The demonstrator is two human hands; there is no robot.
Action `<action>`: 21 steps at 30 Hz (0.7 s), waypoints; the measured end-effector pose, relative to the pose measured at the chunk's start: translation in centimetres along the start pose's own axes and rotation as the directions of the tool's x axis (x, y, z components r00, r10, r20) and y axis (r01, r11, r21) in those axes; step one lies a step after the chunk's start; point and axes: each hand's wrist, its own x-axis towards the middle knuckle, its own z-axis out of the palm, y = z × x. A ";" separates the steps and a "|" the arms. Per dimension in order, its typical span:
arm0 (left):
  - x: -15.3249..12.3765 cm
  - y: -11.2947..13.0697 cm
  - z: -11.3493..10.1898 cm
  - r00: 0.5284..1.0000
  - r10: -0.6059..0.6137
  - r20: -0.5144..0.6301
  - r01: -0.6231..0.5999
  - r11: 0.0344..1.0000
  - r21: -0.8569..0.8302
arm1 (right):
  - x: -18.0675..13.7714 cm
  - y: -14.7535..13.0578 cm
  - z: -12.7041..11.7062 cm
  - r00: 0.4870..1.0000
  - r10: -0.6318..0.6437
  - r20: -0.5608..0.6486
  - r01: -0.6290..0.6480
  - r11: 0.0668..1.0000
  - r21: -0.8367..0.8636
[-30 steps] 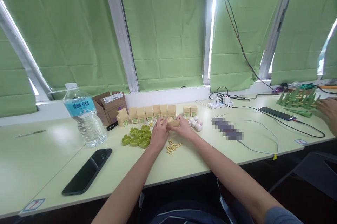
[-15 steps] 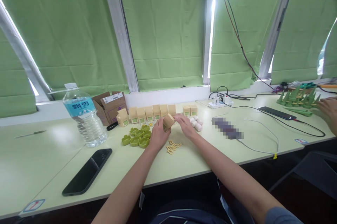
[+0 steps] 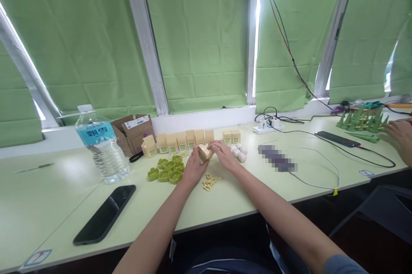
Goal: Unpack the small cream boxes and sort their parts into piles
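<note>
My left hand (image 3: 193,165) and my right hand (image 3: 224,154) meet over the pale green table (image 3: 244,192), both gripping a small tan block (image 3: 204,152) tilted between the fingers. Behind them stands a row of tan house-shaped blocks (image 3: 180,140) with green fronts, and two more (image 3: 231,136) stand to the right. Several green clover-shaped pieces (image 3: 165,170) lie left of my left hand. Small yellow curved pieces (image 3: 210,181) lie just in front of my hands. White rounded pieces (image 3: 240,153) sit beside my right hand.
A water bottle (image 3: 99,143) and a cardboard box (image 3: 133,130) stand at the left. A black phone (image 3: 104,214) lies near the front edge. A power strip (image 3: 268,126), cables, another phone (image 3: 336,138) and green cone pieces (image 3: 362,121) are at the right, with another person's hand (image 3: 399,136).
The tan block has been turned in my hands from lying flat to tilted on a corner. My hands stay at the same spot; the view has shifted slightly.
</note>
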 end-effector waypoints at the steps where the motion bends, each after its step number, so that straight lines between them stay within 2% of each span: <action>1: 0.0 -0.1 0.0 1.000 -0.001 0.000 0.001 1.000 0.008 | 0.0 0.0 0.0 1.000 0.016 -0.001 -0.016 1.000 -0.009; 8: 0.2 -0.5 0.1 0.999 0.000 -0.036 0.003 0.996 0.085 | 0.2 0.3 0.2 0.995 0.094 -0.027 -0.094 0.995 -0.025; 15: 0.2 -0.6 0.0 0.996 0.076 -0.055 -0.071 0.993 0.096 | 0.1 0.2 0.3 0.988 0.154 0.012 -0.153 0.985 -0.077; 21: 0.2 -0.6 -0.1 0.998 0.039 -0.046 -0.033 0.990 0.139 | -0.1 0.1 0.3 0.995 0.078 0.067 -0.077 0.997 -0.012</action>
